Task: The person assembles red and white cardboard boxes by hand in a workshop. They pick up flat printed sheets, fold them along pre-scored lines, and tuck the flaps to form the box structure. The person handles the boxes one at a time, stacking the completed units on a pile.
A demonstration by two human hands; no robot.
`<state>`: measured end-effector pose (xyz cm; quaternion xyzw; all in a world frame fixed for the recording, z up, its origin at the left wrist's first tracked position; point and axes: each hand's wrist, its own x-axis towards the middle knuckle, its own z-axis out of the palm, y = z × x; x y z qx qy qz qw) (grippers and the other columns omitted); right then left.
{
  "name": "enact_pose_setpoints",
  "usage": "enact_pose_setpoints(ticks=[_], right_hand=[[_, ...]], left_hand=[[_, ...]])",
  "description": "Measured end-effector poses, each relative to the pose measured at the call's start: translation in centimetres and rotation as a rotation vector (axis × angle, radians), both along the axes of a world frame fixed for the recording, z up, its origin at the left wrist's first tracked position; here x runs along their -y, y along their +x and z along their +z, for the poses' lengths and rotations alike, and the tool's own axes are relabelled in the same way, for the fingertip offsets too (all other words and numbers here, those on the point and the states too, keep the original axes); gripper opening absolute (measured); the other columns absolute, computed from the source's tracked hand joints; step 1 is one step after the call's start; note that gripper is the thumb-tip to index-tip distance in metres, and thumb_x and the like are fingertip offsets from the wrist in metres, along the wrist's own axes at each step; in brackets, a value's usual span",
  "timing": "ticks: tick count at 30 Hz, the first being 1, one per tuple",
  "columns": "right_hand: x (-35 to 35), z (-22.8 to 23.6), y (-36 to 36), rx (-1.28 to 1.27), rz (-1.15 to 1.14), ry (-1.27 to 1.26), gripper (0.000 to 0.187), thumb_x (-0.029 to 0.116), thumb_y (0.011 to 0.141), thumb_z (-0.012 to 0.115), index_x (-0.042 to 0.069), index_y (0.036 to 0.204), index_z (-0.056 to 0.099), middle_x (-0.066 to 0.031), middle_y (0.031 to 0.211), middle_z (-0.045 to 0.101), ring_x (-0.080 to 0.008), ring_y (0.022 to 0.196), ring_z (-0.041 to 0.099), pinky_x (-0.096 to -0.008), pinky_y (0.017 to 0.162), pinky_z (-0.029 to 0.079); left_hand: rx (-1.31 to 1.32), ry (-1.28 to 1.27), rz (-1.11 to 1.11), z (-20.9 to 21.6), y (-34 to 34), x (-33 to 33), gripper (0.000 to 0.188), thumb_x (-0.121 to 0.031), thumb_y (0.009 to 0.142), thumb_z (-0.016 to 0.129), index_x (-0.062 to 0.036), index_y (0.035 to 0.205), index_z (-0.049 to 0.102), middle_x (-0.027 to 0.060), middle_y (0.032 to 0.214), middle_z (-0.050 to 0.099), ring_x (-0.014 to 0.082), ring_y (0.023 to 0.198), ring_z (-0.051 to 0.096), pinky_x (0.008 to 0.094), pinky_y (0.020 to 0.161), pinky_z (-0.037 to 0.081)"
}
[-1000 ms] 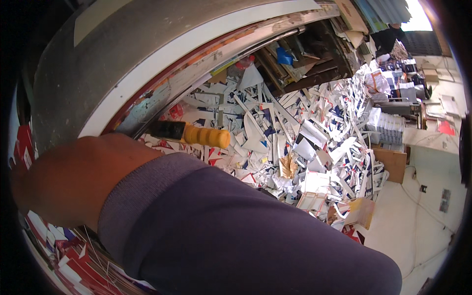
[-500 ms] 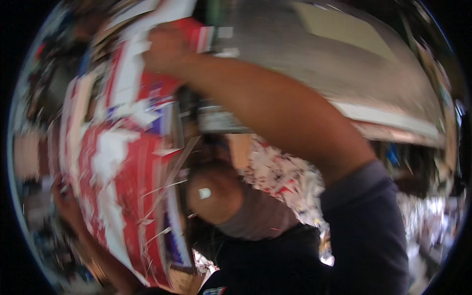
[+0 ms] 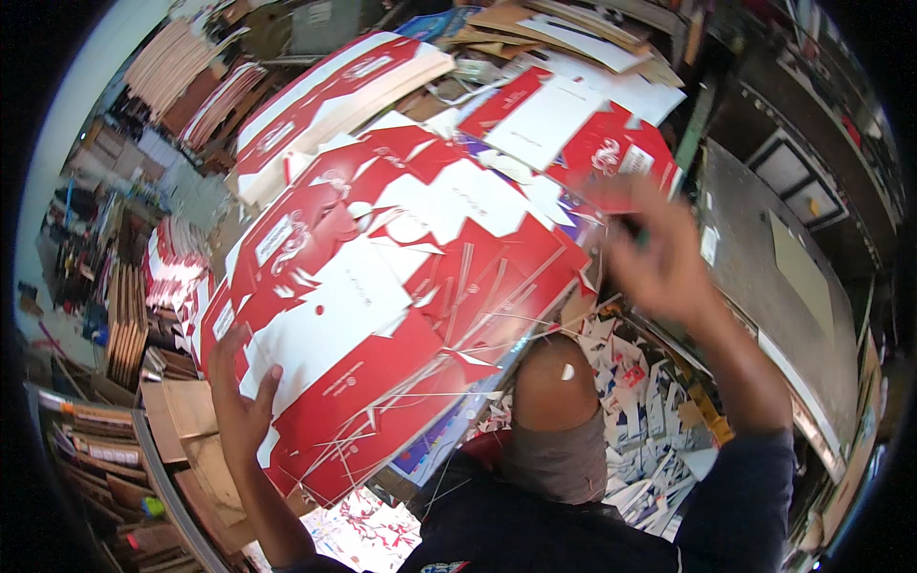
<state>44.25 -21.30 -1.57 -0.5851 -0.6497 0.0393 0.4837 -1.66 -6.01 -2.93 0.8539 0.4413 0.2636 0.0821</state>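
A large stack of red and white printed card sheets [image 3: 373, 315], die-cut into carton shapes, lies before me with loose thin waste strips across its near side. Against the stack's left edge rests my left hand [image 3: 244, 387], thumb apart from the fingers, gripping nothing that shows. My right hand [image 3: 659, 253] is raised at the right of the stack, close to a smaller red and white card sheet [image 3: 544, 119]. Motion smears its fingers, so whether they hold anything cannot be made out.
Another pile of red and white sheets [image 3: 325, 105] stands at the far left. To the right runs a grey metal surface [image 3: 764, 258]. Paper scraps [image 3: 640, 430] cover the area around my knee [image 3: 559, 392]. Brown boards [image 3: 196, 430] stand at the lower left.
The view has turned, bringing the stack toward the middle. My right hand has come away from the far sheet to the stack's right side. My left hand stays at the left edge.
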Motion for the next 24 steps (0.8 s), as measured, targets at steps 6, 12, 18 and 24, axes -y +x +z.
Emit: enact_pose_setpoints(ticks=[6, 12, 18, 24], right_hand=[[8.2, -10.8, -6.9, 0.361, 0.262, -0.241, 0.04, 0.022, 0.09, 0.07, 0.005, 0.126, 0.065, -0.0203, 0.136, 0.058, -0.037, 0.124, 0.056, -0.0471, 0.101, 0.045], [12.6, -13.3, -9.1, -0.153, -0.189, -0.309, 0.026, 0.018, 0.096, 0.063, 0.001, 0.115, 0.069, -0.0209, 0.116, 0.066, -0.0368, 0.109, 0.063, -0.0437, 0.093, 0.049], [11.2, -10.9, -5.9, 0.062, -0.319, -0.552, 0.012, 0.008, 0.091, 0.066, -0.003, 0.093, 0.07, -0.0145, 0.08, 0.067, -0.024, 0.074, 0.065, -0.0348, 0.066, 0.049], [0.0, 1.7, -13.9, -0.324, 0.004, -0.432, 0.026, 0.018, 0.097, 0.064, -0.006, 0.107, 0.065, -0.0128, 0.103, 0.066, -0.0169, 0.088, 0.063, -0.0321, 0.08, 0.049]], left_hand=[[0.062, -0.086, 0.265, -3.5, -7.0, 2.4, 0.064, -0.019, 0.085, 0.077, -0.0028, 0.141, 0.049, 0.02, 0.145, 0.047, 0.0348, 0.137, 0.042, 0.0449, 0.114, 0.033], [0.225, -0.185, 0.367, -7.3, -9.7, 2.9, 0.064, -0.027, 0.085, 0.077, -0.0026, 0.137, 0.051, 0.0229, 0.146, 0.046, 0.0397, 0.137, 0.04, 0.0478, 0.114, 0.033], [0.301, -0.152, 0.534, -8.2, -11.4, 2.8, 0.066, -0.032, 0.084, 0.078, 0.001, 0.135, 0.052, 0.0249, 0.145, 0.047, 0.0408, 0.136, 0.042, 0.0485, 0.114, 0.033], [0.442, -0.176, 0.562, -6.5, -9.5, 2.8, 0.066, -0.03, 0.085, 0.079, 0.0033, 0.135, 0.051, 0.0238, 0.134, 0.054, 0.0353, 0.123, 0.051, 0.0443, 0.104, 0.043]])
